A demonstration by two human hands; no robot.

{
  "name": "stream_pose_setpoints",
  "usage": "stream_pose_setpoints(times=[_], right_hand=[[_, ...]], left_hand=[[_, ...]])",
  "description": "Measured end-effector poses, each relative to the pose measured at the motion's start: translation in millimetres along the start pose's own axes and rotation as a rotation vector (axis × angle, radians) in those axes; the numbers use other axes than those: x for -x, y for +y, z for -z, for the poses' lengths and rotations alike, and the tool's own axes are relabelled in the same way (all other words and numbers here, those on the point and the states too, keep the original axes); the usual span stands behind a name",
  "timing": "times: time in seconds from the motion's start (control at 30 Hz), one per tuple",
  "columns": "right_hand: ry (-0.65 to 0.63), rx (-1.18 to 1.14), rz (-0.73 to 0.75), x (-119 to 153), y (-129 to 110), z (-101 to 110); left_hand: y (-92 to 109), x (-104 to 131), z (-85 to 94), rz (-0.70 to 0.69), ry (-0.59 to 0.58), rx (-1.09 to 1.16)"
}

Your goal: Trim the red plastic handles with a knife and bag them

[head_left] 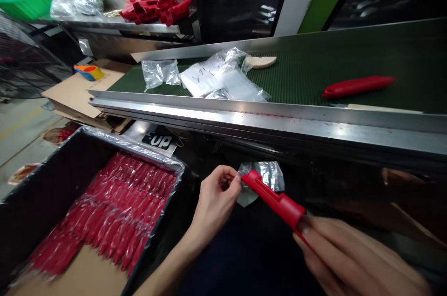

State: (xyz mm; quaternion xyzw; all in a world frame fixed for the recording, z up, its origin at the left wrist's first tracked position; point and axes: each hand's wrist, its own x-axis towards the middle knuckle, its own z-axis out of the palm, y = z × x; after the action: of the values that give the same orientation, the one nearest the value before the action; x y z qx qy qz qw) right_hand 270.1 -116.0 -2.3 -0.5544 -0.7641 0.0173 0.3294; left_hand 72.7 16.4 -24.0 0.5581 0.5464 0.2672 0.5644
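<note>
My right hand [335, 245] grips a red plastic handle-shaped part [274, 198] by its near end; the part slants up and left in front of me. At its far tip, my left hand [218, 191] pinches the edge of a clear plastic bag [268, 175] between thumb and forefinger. The bag hangs just behind the red tip; I cannot tell whether the tip is inside its mouth. To the left stands a black-lined box [167, 161] with rows of red parts in clear bags [118, 207].
Ahead runs a green conveyor belt [296, 86] with a metal rail. On it lie plastic bags [223, 77], a cream curved piece [260, 62] and another red part [359, 86]. Red parts [155, 7] heap on a shelf. A tape dispenser [89, 72] rests on cardboard.
</note>
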Motion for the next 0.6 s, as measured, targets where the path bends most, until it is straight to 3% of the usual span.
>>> stream_pose_setpoints(times=[0.13, 0.37, 0.6], right_hand=[[-0.127, 0.081, 0.169, -10.4, 7.1, -2.6], [-0.271, 0.136, 0.366, -9.5, 19.3, -10.6], [-0.180, 0.130, 0.377, -23.3, 6.6, -16.8]], left_hand=[[0.9, 5.1, 1.5, -0.041, -0.037, 0.022], [-7.7, 4.8, 5.9, -0.183, 0.035, -0.022], [-14.4, 9.7, -1.5, -0.374, 0.062, -0.121]])
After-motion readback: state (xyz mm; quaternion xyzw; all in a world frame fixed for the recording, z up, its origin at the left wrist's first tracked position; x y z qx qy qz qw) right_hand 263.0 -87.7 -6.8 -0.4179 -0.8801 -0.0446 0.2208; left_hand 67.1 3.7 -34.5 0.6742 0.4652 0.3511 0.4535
